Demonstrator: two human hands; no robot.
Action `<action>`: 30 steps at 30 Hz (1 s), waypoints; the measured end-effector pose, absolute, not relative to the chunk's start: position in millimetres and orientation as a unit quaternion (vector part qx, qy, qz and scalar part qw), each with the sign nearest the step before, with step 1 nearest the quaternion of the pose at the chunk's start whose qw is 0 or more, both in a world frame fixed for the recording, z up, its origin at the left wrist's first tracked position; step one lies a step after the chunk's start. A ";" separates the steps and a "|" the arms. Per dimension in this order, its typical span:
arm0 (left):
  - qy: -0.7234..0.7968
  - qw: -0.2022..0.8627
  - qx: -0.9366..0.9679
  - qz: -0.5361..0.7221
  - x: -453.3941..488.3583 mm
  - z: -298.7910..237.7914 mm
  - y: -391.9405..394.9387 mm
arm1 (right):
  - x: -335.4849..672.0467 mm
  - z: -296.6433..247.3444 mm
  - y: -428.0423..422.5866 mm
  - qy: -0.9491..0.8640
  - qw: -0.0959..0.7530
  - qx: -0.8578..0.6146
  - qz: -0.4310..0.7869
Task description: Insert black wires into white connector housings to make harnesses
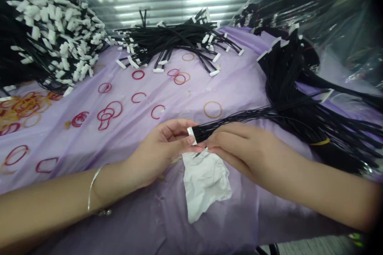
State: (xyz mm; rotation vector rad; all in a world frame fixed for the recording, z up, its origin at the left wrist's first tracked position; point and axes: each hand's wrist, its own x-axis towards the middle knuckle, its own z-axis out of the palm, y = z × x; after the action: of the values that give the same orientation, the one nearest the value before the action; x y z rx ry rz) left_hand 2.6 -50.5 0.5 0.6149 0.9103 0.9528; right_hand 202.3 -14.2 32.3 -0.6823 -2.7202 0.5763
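Observation:
Between the thumb and fingers of my left hand (167, 143) is the white connector (192, 136) of a black wire harness. Its many thin black wires (233, 119) run off to the right, toward a large black bundle. My right hand (239, 143) is closed close to the connector, its fingertips pinched by the wires. A short dark wire end (197, 154) pokes out below those fingertips; whether it belongs to the same harness I cannot tell. Under both hands lies a crumpled piece of white paper or tissue (206, 183).
Red and yellow rubber bands (110, 111) lie scattered on the purple cloth (143, 55), with a heap at the left. Short black cables with white connectors (176, 36) are piled at the back, more (56, 28) at the far left. Black harness bundles (284, 75) and clear plastic sheeting occupy the right.

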 end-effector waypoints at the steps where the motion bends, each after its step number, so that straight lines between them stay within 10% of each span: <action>1: 0.413 0.747 0.284 0.436 2.4 -0.2 -50.9 | 201.7 31.5 -14.5 -0.946 0.119 -0.236 0.190; 30: 0.438 0.736 0.262 0.444 3.2 8.0 -48.7 | 206.1 29.5 -8.8 -0.957 0.131 -0.200 0.162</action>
State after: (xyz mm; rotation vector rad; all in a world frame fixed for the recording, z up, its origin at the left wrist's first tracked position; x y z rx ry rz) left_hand 3.2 -48.7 8.0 0.5745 0.9623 0.9760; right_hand 206.1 -8.8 29.5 -0.5810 -2.7801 0.4704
